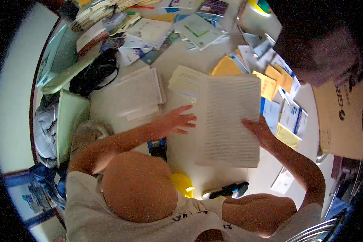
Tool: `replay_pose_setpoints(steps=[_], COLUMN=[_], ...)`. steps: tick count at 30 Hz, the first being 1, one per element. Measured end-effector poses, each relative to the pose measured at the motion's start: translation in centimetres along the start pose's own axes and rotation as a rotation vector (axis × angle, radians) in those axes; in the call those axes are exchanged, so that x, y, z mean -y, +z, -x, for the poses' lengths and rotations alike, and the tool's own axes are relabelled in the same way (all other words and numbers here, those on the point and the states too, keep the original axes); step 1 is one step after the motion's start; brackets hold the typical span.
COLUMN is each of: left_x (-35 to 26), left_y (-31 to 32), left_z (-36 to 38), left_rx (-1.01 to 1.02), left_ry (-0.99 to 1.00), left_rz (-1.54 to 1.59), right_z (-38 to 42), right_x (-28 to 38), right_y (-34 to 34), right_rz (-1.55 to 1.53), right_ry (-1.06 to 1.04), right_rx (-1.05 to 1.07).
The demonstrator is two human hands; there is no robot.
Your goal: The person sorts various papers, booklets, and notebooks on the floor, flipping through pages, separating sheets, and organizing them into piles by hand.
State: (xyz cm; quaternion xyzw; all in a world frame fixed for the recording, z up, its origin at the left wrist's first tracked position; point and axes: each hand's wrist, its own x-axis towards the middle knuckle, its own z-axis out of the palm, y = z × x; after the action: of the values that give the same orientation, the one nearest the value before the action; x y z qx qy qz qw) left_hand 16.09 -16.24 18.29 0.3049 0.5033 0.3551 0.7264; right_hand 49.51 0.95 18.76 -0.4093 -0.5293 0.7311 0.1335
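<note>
A large sheaf of printed pages (230,121) is in front of me, covered in dense lines of text. My right hand (260,131) grips its right edge, the thumb lying on top and the other fingers hidden beneath. Just off the left edge, my left hand (175,122) has its fingers spread and holds nothing. Whether the pages are bound cannot be made out. Beyond my left hand lies a pile of pale papers (137,92). Yellowish sheets (184,80) lie partly behind the sheaf.
Papers and booklets (149,34) cover the far floor. Envelopes (266,84) lie scattered to the right, before a cardboard box (341,117). On the left are a black bag (94,72) and a pale green bin (72,121). A dark shoe (225,191) is near my legs.
</note>
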Motion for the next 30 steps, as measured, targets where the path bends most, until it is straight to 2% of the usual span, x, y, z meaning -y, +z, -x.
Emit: replay_pose_setpoints(steps=[1, 2, 4, 5, 7, 8, 9, 12, 14, 16, 17, 18, 19, 20, 22, 24, 26, 27, 29, 30], left_x=[0.3, 0.4, 1.8, 2.3, 1.8, 1.5, 1.7, 2.2, 3.1, 3.6, 3.8, 4.3, 4.9, 5.9, 8.9, 9.8, 10.0, 10.2, 11.5, 11.1], left_y=[-0.4, -1.3, -3.1, -5.0, -7.1, -8.0, -9.0, -13.2, -15.3, -18.0, -19.5, -20.8, -21.9, -23.2, -26.2, -28.3, -28.6, -28.8, -28.9, -28.9], left_z=[-0.5, -1.1, -2.6, -2.7, -2.1, -1.8, -1.4, -0.1, 0.8, 1.6, 1.8, 2.1, 2.3, 2.0, 0.6, -0.5, -1.0, -1.2, -2.1, -2.1], left_rx=[-0.054, -0.067, -0.141, -0.166, -0.240, -0.302, -0.317, -0.436, -0.553, -0.613, -0.632, -0.624, -0.655, -0.667, -0.716, -0.745, -0.735, -0.733, -0.822, -0.827], left_ry=[-0.063, -0.046, 0.135, 0.045, 0.061, 0.066, 0.080, 0.148, 0.172, 0.169, 0.162, 0.155, 0.187, 0.205, 0.221, 0.225, 0.206, 0.202, 0.054, 0.060], left_rz=[0.384, 0.389, 0.302, 0.497, 0.628, 0.748, 0.764, 0.550, 0.478, 0.543, 0.631, 0.644, 0.516, 0.460, 0.419, 0.448, 0.449, 0.455, 0.578, 0.587], right_z=[-2.1, -4.5, -8.7, -11.3, -17.1, -20.6, -22.9, -25.1, -27.4, -30.5, -32.2, -33.6, -35.6, -38.7, -45.9, -53.4, -56.9, -57.2, -59.6, -61.5], right_x=[0.5, 1.2, 2.0, 1.7, 0.4, -1.0, -1.6, 1.3, 0.8, -0.6, 0.0, 1.7, 3.0, 4.1, 2.3, 0.6, 2.5, 5.3, 7.1, 6.9], right_y=[2.0, 4.1, 7.2, 8.3, 10.3, 11.3, 12.3, 16.9, 19.2, 21.3, 22.0, 23.0, 23.7, 22.5, 21.9, 23.7, 25.5, 27.0, 29.5, 30.9], right_rz=[-0.022, -0.047, -0.068, -0.108, -0.128, -0.030, 0.068, 0.078, 0.100, 0.205, 0.213, 0.417, 0.622, 0.680, 0.821, 1.084, 1.279, 1.184, 1.098, 1.221], right_ry=[0.026, 0.050, 0.055, 0.102, 0.151, 0.149, 0.145, 0.120, 0.074, -0.078, -0.071, 0.060, 0.195, -0.094, -0.509, -0.667, -0.700, -0.748, -0.795, -0.987], right_rx=[0.044, 0.085, 0.157, 0.202, 0.263, 0.250, 0.236, 0.286, 0.379, 0.372, 0.370, 0.472, 0.576, 0.762, 0.599, 0.078, -0.080, -0.032, 0.026, -0.056])
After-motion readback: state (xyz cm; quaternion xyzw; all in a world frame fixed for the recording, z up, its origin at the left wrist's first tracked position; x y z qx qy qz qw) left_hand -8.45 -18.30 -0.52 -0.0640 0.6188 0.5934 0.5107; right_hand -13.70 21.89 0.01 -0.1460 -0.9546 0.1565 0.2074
